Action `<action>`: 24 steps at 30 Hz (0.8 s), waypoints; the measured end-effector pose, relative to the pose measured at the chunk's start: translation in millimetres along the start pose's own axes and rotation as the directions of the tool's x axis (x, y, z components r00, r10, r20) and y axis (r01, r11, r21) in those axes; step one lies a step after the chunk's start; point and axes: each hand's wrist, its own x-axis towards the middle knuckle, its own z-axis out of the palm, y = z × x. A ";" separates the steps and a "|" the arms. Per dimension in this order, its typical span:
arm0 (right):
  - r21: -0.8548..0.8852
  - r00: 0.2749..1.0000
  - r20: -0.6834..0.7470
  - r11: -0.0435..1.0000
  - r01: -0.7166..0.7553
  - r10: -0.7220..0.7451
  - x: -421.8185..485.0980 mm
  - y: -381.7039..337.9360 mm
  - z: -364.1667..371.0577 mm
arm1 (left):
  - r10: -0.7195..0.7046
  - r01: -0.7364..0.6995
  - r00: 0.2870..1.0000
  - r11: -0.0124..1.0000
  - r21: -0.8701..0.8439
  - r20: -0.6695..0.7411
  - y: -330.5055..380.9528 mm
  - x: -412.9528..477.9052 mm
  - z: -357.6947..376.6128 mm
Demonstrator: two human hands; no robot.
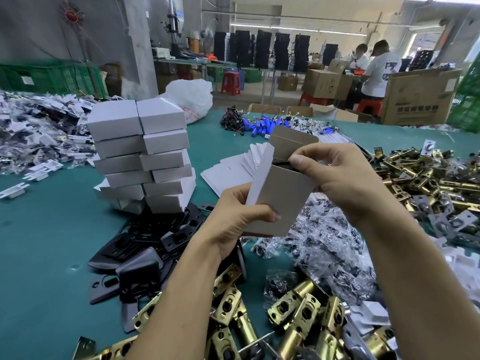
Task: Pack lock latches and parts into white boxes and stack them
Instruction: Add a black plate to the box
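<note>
The box [280,201] is held up in the middle of the frame, above the bags [330,242], mouth upward with its top flap standing open. The left hand [241,224] grips its lower end, thumb across the front. The right hand [335,178] pinches at the mouth, thumb on the front rim.

To my eye this is the closing step. I'd keep the left grip low and firm, press the contents below the rim, fold the side flap in first, then tuck the top flap without creasing it. After that it belongs on the stack [142,157] at left of centre, which leans, so set it down squarely.

Only a dark sliver shows inside the mouth, so I cannot tell what is packed. The right fingertips are hidden behind the box, and the latches [298,318] run off the bottom edge.
</note>
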 end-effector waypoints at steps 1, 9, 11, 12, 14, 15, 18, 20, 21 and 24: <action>0.027 0.999 -0.037 1.000 0.002 -0.001 0.0 1.9 2.9 | 0.002 -0.002 1.000 1.000 -0.004 -0.005 -0.3 0.3 0.1; -0.078 0.997 -0.072 0.997 -0.007 0.001 -1.4 0.6 2.5 | 0.046 -0.046 0.998 0.999 -0.003 -0.039 -3.4 2.4 -1.2; -0.194 0.999 -0.053 0.981 -0.023 0.013 0.2 -5.2 -4.9 | 0.052 -0.052 0.998 0.999 -0.004 -0.031 -3.6 2.4 -0.3; -0.236 0.999 -0.051 0.972 -0.015 0.003 0.3 -7.8 -7.2 | 0.052 -0.053 0.998 0.999 -0.006 -0.028 -3.6 2.6 0.2; -0.278 0.998 -0.052 0.960 0.023 -0.039 -0.8 -10.9 -8.7 | 0.051 -0.052 0.998 0.999 -0.017 -0.025 -3.7 2.9 0.6; -0.284 0.997 -0.050 0.958 0.044 -0.061 -1.6 -11.2 -8.7 | 0.050 -0.050 0.999 0.998 -0.027 -0.021 -3.5 2.8 0.3; -0.274 0.995 -0.028 0.958 0.084 -0.095 -3.3 -8.7 -8.2 | 0.041 -0.042 0.999 0.998 -0.053 -0.009 -2.8 1.6 -0.8; -0.276 0.993 -0.013 0.955 0.113 -0.121 -4.5 -8.8 -8.7 | 0.042 -0.042 0.999 0.997 -0.060 -0.015 -2.4 1.8 -1.8; -0.302 0.989 -0.003 0.943 0.142 -0.150 -5.7 -9.7 -8.8 | 0.040 -0.041 0.999 0.997 -0.070 -0.022 -2.3 1.9 -2.0; -0.464 0.974 0.065 0.858 0.221 -0.216 -11.5 -13.5 -8.7 | 0.044 -0.050 0.997 0.994 -0.094 -0.059 -1.5 2.7 -1.6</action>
